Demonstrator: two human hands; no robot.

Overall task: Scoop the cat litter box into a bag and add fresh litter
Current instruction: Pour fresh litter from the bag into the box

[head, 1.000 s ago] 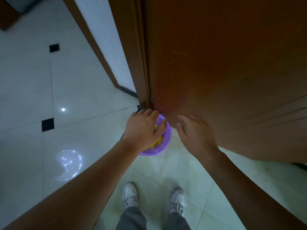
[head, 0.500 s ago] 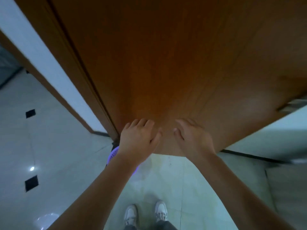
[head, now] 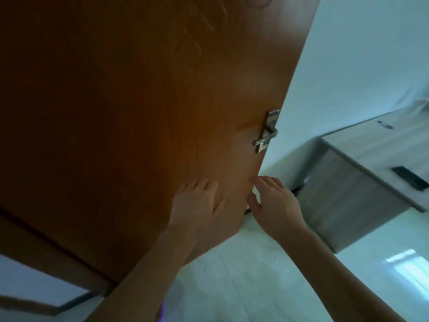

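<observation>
Left hand (head: 197,205) loose, fingers straight, empty, raised before brown door (head: 116,112); contact unclear. Right hand (head: 275,205) likewise relaxed, empty, fingertips at door's free edge below handle (head: 265,135). Likely placed there to swing door aside and clear the way. Litter box, bag, fresh litter: none in view. Purple sliver (head: 163,310) under left forearm at bottom edge, identity unclear. Grey cabinet (head: 348,201) at right.

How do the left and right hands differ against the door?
The left hand shows wholly against the door face; the right hand straddles the door's free edge. The left hand is down-left of the handle; the right hand is almost straight below it. Both are open and empty; contact with the door cannot be told.
</observation>
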